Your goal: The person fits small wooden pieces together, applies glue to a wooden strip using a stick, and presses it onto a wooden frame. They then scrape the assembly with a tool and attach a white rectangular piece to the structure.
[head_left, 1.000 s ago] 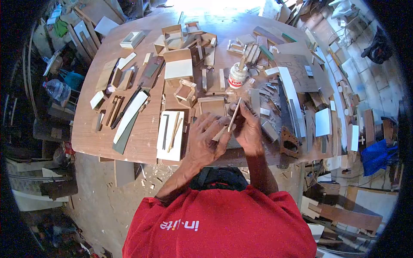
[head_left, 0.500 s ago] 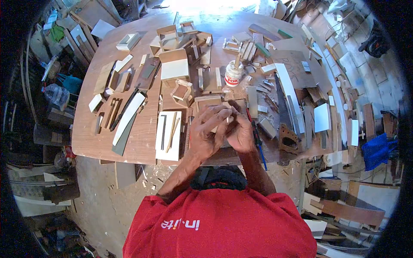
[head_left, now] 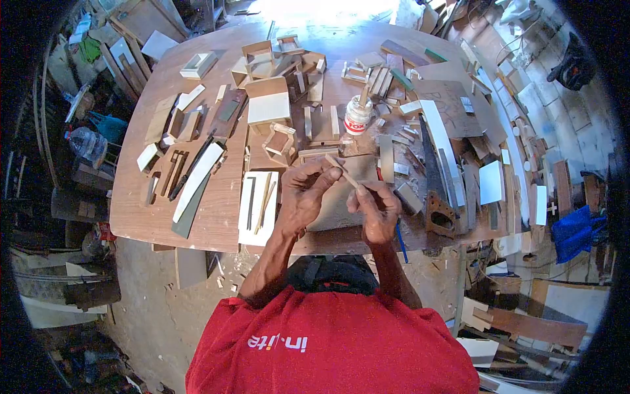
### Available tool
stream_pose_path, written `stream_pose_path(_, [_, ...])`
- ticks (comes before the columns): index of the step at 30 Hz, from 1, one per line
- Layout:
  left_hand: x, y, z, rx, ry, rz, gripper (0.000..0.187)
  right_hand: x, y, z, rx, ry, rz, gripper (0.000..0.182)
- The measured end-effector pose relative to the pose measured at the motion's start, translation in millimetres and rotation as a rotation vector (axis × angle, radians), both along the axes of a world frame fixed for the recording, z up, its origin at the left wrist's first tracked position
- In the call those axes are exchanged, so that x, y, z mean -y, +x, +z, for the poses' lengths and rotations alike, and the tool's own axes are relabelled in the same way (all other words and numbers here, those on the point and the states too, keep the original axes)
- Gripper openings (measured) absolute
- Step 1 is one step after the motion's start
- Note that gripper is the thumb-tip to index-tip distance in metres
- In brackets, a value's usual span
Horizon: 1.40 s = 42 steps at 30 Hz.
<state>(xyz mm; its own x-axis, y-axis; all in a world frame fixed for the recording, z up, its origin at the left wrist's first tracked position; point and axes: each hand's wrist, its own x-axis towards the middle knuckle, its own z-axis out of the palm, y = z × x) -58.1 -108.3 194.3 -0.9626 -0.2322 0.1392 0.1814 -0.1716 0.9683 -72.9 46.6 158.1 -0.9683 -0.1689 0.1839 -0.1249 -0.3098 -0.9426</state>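
Between my two hands is a thin, light wooden stick point(head_left: 349, 178), slanting down to the right above the table's near edge. My left hand point(head_left: 304, 197) pinches it near its upper end. At the lower end, my right hand point(head_left: 378, 211) grips it with thumb and fingertips. Below the stick lies a flat brown board point(head_left: 341, 213). Just beyond my hands sits a small wooden frame piece point(head_left: 317, 154), partly covered by my left fingers. A white jar with a red label point(head_left: 357, 117) and a stick in its mouth stands farther back.
Small wooden box-like pieces point(head_left: 268, 105) crowd the table's middle and back. Left of my hands, a white board point(head_left: 254, 223) bears thin sticks and a dark hex key point(head_left: 251, 202). A handsaw point(head_left: 440, 213) and wood strips lie to the right.
My hands have moved apart from their close position. The stick, mostly hidden before, now shows stretched between them.
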Motion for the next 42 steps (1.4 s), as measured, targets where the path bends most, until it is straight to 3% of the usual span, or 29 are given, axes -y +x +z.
stream_pose_path(4, [3, -1, -7, 0.011, 0.157, -0.090, 0.015, -1, 14, 23, -0.115, 0.035, -0.052, 0.011])
stream_pose_path(6, [0, -2, -13, -0.007, 0.506, -0.228, 0.019, -3, 20, 28, -0.058, 0.155, -0.085, 0.016])
stream_pose_path(7, [0, -2, -15, -0.008, 0.505, -0.225, 0.019, -3, 20, 28, -0.058, 0.154, -0.082, 0.016])
stream_pose_path(9, [-1, -2, -16, 0.023, 0.770, -0.329, 0.016, -2, 20, 26, -0.242, 0.227, -0.141, 0.018])
stream_pose_path(12, [-6, -3, -22, -0.028, 0.873, -0.373, 0.018, -2, 19, 28, -0.319, 0.262, -0.127, 0.020])
stream_pose_path(24, [-9, -4, -24, -0.009, 0.841, -0.349, 0.025, 3, 15, 39, -0.656, 0.376, -0.268, 0.016])
stream_pose_path(31, [-11, -4, -24, 0.034, 0.794, -0.274, 0.027, 6, 17, 46, -0.662, 0.368, -0.281, 0.015])
stream_pose_path(36, [-7, -3, -34, -0.019, 0.650, -0.172, 0.019, 3, 19, 24, -0.350, 0.340, -0.281, 0.015])
stream_pose_path(40, [-6, -1, -29, -0.019, 0.617, -0.170, 0.019, 2, 17, 22, -0.388, 0.336, -0.258, 0.010])
stream_pose_path(42, [-9, 0, -20, -0.019, 0.674, -0.138, 0.011, 4, 15, 24, -0.475, 0.332, -0.300, 0.012])
